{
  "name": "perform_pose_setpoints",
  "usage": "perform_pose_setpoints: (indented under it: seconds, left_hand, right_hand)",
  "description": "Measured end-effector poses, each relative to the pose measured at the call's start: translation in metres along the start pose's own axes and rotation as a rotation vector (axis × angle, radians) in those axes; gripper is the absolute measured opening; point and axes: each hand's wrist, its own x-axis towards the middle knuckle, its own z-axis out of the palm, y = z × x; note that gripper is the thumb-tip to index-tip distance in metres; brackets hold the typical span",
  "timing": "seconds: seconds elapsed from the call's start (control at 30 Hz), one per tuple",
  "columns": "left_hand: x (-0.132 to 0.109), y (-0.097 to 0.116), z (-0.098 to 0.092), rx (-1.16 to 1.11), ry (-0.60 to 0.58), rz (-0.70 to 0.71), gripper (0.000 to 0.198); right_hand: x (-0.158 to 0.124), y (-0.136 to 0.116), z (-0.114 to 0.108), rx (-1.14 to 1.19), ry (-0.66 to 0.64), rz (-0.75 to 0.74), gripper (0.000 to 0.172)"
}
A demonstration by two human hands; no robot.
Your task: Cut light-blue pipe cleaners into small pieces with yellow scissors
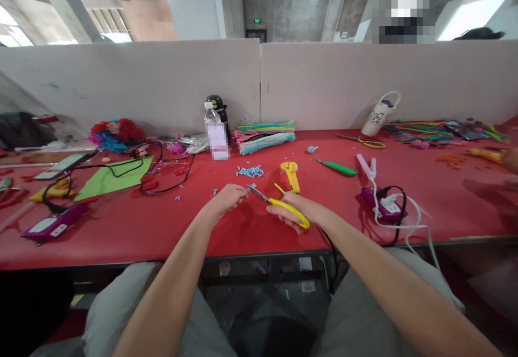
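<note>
Over the middle of the red surface point(251, 233) — pinched in the closed grip of the left hand point(230, 197), a thin blue strip point(252, 186); curled in the grip of the right hand point(288, 218), yellow-handled scissors point(279, 203), with blade tips close against the strip. Just beyond — a loose pile of blue bits point(250, 171), with a yellow glue gun point(290, 175) to its right.

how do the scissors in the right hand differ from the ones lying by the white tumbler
The held scissors are gripped in the right hand; the lying scissors rest on the red table. The held scissors' handles are partly hidden by fingers; the lying scissors' handles are uncovered. Both have yellow handles.
</note>
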Motion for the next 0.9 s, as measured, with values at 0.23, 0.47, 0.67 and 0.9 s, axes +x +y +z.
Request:
perform_pose_setpoints:
  seconds: [0.23, 0.47, 0.67, 0.9]
  left_hand:
    - [0.012, -0.007, 0.0, -0.06, -0.043, -0.062, 0.027]
    - [0.014, -0.011, 0.002, -0.078, -0.057, -0.086, 0.024]
    - [0.015, -0.012, 0.003, -0.073, -0.044, -0.095, 0.024]
    - [0.015, -0.012, 0.005, -0.028, -0.019, -0.128, 0.028]
  right_hand:
    - [-0.002, -0.023, -0.009, -0.029, -0.03, 0.076, 0.051]
    - [0.004, -0.021, -0.007, -0.037, -0.034, 0.1, 0.052]
    - [0.001, -0.027, -0.01, -0.02, -0.064, 0.108, 0.048]
    - [0.003, -0.024, -0.01, -0.012, -0.072, 0.103, 0.042]
